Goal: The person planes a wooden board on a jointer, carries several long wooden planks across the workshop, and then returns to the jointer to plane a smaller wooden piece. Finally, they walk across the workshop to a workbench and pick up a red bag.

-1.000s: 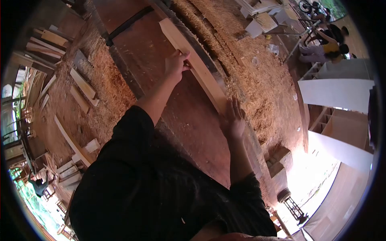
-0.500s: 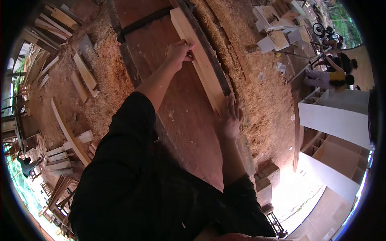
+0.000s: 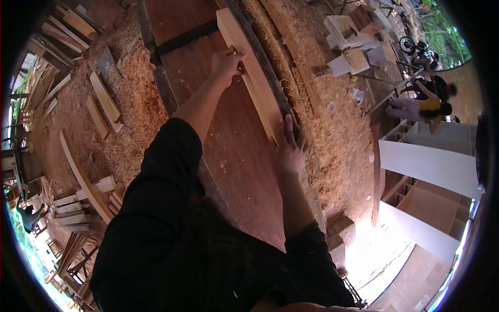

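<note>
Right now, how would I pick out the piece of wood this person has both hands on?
Find the wide reddish-brown table running up the middle, with sawdust on both sides. Along its right edge lies a long pale plank; the left hand grips its middle and the right hand presses its near end. Unlike the shorter offcuts lying in the sawdust, it sits on the table.

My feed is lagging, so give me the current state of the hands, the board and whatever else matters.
Left hand: gripping the board's edge.
Right hand: flat, fingers spread, at the board's near end.
Board: lying lengthwise on the table.
Table: bare reddish surface, sawdust alongside.
Loose planks: scattered on the sawdust.
</note>
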Demonstrator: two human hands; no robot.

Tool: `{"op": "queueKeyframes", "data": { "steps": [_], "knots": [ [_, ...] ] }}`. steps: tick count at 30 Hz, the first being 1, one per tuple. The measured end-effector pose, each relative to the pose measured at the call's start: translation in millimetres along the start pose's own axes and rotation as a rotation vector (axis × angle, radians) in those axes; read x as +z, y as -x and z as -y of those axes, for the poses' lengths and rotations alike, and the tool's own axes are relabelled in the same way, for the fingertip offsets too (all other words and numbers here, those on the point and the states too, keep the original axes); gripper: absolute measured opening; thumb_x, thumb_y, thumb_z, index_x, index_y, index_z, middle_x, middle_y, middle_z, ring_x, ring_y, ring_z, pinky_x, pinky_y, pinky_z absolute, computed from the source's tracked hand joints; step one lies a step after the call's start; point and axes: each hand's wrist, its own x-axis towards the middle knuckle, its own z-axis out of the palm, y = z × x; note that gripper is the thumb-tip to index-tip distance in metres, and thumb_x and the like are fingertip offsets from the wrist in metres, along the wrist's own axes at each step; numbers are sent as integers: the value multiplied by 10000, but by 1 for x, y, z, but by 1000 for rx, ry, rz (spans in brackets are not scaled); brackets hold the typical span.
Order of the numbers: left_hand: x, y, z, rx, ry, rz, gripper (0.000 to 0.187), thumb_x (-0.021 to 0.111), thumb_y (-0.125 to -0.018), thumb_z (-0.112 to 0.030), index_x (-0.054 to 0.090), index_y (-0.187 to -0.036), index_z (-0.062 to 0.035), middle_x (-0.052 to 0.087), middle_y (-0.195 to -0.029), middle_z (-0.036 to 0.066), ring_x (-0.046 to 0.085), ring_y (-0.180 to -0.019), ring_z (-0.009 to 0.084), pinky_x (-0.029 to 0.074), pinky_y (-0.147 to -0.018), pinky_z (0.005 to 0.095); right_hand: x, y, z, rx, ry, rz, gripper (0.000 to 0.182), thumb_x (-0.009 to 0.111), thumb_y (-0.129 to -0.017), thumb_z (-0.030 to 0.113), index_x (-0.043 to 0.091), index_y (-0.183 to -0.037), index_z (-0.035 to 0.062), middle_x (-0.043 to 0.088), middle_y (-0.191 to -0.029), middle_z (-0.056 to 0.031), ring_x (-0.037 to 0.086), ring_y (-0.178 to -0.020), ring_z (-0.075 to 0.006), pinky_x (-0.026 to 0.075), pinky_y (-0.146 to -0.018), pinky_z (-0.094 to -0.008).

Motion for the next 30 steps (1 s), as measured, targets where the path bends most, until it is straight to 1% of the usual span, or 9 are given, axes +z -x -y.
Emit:
{"op": "queueKeyframes", "data": {
  "steps": [4,7,13,16,19,22,25,28,30],
  "knots": [
    [-10,-15,6,38,-7,33,215,764,-927,-137,735,-1062,27,693,-907,80,716,-734,188,616,-541,323,3,-5,6,26,91,-5,588,714,-908,347,562,-1474,299,414,-1639,74,498,-1341,-367,418,-1031,-572],
    [-7,-15,6,53,7,39,235,768,-924,-138,739,-1081,34,705,-934,83,722,-750,189,626,-561,330,1,-9,7,34,27,2,603,735,-880,328,577,-1460,290,422,-1632,80,503,-1326,-369,424,-1021,-571],
    [-11,-23,-2,72,1,38,238,769,-921,-134,738,-1061,56,710,-949,82,723,-754,183,633,-562,334,8,-19,10,-5,-5,-66,608,748,-868,303,584,-1452,276,428,-1629,75,507,-1312,-389,399,-1035,-583],
    [-12,-28,-7,79,0,43,234,774,-917,-140,739,-1039,57,706,-946,84,721,-757,184,637,-564,335,7,-25,15,9,17,-35,595,739,-879,306,584,-1452,269,432,-1626,75,496,-1321,-392,383,-1051,-584],
    [-17,-36,-11,84,-1,56,233,777,-916,-150,739,-1027,50,700,-944,86,720,-767,186,641,-571,337,7,-33,20,7,50,-12,663,750,-871,317,538,-1497,270,417,-1641,69,485,-1339,-370,370,-1084,-556],
    [-20,-45,-16,89,-26,64,227,775,-920,-158,742,-1027,40,696,-942,87,719,-774,190,647,-586,348,8,-43,26,6,31,-25,596,715,-906,298,556,-1478,248,423,-1630,84,457,-1357,-395,364,-1074,-567],
    [-23,-54,-24,128,-49,49,223,771,-926,-164,746,-1030,32,692,-937,84,718,-773,198,656,-613,367,10,-55,32,15,53,6,598,709,-912,309,548,-1484,243,403,-1640,89,442,-1371,-394,362,-1084,-561],
    [-32,-72,-26,135,-41,82,217,776,-924,-165,747,-1024,25,688,-928,82,717,-769,207,664,-640,387,15,-66,36,10,48,10,677,727,-901,315,487,-1534,292,378,-1660,94,463,-1359,-401,358,-1094,-577],
    [-36,-79,-29,132,-39,83,211,780,-921,-162,744,-1005,28,685,-917,84,717,-765,211,667,-649,393,18,-75,40,17,46,16,670,721,-908,324,486,-1535,292,374,-1661,96,457,-1362,-397,354,-1100,-573]
  ]
}}
